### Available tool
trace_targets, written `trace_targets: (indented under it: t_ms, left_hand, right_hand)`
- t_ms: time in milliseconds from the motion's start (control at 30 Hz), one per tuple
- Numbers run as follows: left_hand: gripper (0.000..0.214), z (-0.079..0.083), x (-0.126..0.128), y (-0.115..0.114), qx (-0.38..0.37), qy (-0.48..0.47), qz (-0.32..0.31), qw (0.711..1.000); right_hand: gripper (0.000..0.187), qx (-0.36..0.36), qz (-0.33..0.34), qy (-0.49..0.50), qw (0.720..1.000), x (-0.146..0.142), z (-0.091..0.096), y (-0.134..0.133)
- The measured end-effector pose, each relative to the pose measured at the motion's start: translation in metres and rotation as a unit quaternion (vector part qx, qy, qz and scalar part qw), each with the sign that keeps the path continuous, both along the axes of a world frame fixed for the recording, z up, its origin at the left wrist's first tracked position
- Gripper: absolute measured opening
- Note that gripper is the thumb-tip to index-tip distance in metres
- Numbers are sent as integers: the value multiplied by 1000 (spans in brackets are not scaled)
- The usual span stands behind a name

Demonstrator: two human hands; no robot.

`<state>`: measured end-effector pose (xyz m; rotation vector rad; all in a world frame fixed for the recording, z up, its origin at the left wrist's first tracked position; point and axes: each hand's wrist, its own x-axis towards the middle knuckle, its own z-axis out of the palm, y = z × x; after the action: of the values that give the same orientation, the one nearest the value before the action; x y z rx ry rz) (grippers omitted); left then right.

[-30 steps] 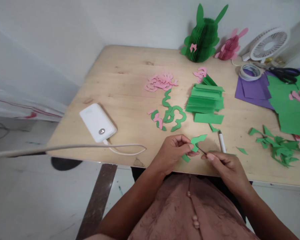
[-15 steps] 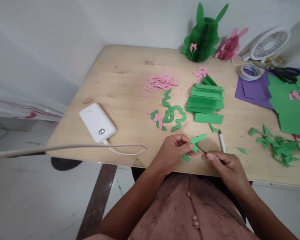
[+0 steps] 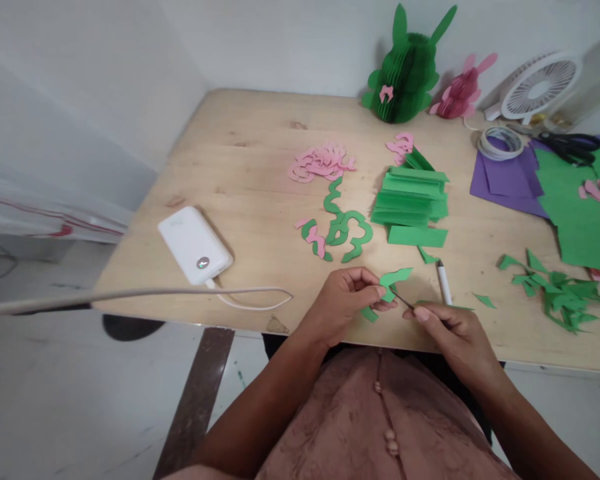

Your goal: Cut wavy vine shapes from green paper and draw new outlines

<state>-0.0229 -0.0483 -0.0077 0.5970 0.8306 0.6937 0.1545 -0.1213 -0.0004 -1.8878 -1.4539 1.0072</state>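
Near the table's front edge, my left hand (image 3: 344, 301) pinches a curved green paper cutout (image 3: 396, 277) between thumb and fingers. Part of the green paper hangs below those fingers. My right hand (image 3: 453, 331) is closed around small scissors (image 3: 404, 299), whose handles are hidden in the fingers. Their thin dark blades point left and touch the inner edge of the green paper. Just beyond the right hand lies a white pen (image 3: 445, 283) with a dark tip. Wavy green cutouts (image 3: 357, 230) lie farther back to the left.
A pile of pink cutouts (image 3: 320, 163) and folded green strips (image 3: 410, 200) lie mid-table. Green scraps (image 3: 563, 293) are heaped at right. Behind stand a green paper rabbit (image 3: 405, 80), a pink one (image 3: 463, 90) and a fan (image 3: 540, 87). A white power bank (image 3: 193, 243) with a cable sits left.
Hardly anything differs. The green paper and my left hand have shifted very slightly, while the scissors stay at the paper's inner edge.
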Motion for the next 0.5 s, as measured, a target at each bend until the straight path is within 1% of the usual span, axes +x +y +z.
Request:
trace_targets:
  t_ms: [200,500]
  left_hand:
    - [31,0,-1,1,1,7,-11,1000]
    - [32,0,-1,1,5,21,-17,1000]
  right_hand:
    - [38,7,6,0,1000,0,0,0]
    - [38,-3,9,0,1000,0,0,0]
